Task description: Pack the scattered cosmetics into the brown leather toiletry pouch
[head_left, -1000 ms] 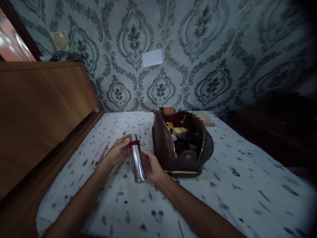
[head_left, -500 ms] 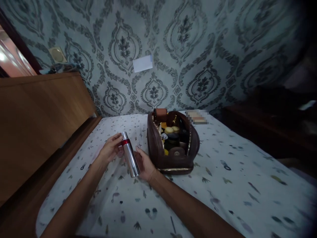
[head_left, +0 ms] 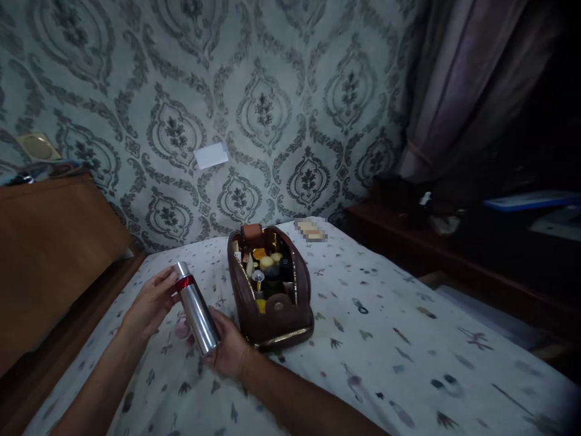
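A silver cylindrical bottle (head_left: 198, 316) with a red band near its top is held tilted between my two hands. My left hand (head_left: 152, 301) is closed on its upper end, fingers at the cap and band. My right hand (head_left: 229, 348) grips the lower part from the right side. Just to the right of the hands, a dark brown toiletry bag (head_left: 276, 324) stands unzipped on the bed. Several small containers with yellow, black and clear tops (head_left: 269, 265) fill its inside. A pinkish round thing (head_left: 181, 329) shows partly behind the bottle.
The bed has a white patterned sheet (head_left: 363, 363). A wooden headboard-like panel (head_left: 59, 242) rises at the left. A blurred-out flat item (head_left: 311, 229) lies behind the bag. Patterned wallpaper with a white card (head_left: 211, 155) backs the bed; dark furniture (head_left: 408, 254) and a curtain (head_left: 445, 91) are at the right.
The camera view has turned to the right, so the bag, hands and bottle appear further left and lower. Both hands still hold the silver bottle in much the same way.
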`<state>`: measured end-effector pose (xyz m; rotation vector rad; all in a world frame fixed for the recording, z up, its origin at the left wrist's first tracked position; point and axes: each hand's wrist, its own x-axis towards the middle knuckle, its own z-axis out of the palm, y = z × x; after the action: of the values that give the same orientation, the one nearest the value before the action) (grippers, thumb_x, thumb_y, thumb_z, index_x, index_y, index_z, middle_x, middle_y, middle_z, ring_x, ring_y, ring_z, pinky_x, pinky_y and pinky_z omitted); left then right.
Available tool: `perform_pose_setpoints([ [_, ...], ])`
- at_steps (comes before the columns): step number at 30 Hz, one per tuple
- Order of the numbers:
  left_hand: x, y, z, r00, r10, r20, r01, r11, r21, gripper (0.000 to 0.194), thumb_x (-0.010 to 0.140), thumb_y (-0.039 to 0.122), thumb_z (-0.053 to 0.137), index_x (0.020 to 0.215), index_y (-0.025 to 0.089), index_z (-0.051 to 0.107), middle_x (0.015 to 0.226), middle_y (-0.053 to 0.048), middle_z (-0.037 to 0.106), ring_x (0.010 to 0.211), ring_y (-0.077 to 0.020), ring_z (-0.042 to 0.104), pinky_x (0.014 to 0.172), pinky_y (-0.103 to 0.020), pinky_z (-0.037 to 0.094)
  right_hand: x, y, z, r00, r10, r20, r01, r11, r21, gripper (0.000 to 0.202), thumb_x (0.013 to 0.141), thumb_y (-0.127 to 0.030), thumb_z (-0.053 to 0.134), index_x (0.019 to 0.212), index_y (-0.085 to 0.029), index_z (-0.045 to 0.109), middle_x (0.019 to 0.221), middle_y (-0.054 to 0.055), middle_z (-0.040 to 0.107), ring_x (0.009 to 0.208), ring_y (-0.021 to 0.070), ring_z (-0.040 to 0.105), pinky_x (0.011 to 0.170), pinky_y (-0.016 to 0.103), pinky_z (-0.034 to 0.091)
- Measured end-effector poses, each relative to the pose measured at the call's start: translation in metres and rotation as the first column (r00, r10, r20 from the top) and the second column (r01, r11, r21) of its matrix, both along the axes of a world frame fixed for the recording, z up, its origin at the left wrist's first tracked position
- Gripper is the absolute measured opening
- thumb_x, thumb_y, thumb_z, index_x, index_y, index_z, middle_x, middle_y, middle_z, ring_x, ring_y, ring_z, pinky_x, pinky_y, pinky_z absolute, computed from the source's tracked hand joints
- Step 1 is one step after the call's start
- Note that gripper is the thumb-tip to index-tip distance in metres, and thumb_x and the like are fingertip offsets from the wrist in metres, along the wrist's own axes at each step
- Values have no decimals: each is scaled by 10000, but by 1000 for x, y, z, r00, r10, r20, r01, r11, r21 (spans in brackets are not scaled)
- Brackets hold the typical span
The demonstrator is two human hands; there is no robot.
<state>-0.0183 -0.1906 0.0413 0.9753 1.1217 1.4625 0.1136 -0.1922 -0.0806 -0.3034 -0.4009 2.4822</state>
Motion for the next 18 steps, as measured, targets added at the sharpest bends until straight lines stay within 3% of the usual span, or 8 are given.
perform_pose_setpoints([
  [2,5,2,7,1000,3,7,-3,1000,22,470,480,302,966,847,137,721,736,1,694,623,-118,630,533,-190,549,2,0,0,1000,28,8,-28,999,18,527,989,-497,358,1029,-93,695,664,70,699,380,96,476,350,184,254],
  [5,11,6,13,1000,12,25,-13,998,61,443,494,291,963,833,146,717,750,3,695,627,-118,637,531,-186,554,3,0,0,999,32,3,-32,997,66,436,937,-434,429,929,-96,705,664,76,689,349,64,341,365,183,212],
  [12,17,16,21,999,22,46,-27,993,115,458,499,310,963,846,149,712,779,11,704,663,-109,648,570,-185,569,2,0,2,997,-14,70,8,996,94,316,875,-297,466,853,-104,716,641,68,666,397,68,323,402,186,186],
  [18,33,19,36,999,22,49,-33,972,233,408,542,309,945,827,155,696,792,23,690,698,-111,644,623,-210,580,4,1,5,997,33,63,-39,995,88,533,1006,-440,320,831,-116,705,610,67,662,385,79,308,415,202,204],
])
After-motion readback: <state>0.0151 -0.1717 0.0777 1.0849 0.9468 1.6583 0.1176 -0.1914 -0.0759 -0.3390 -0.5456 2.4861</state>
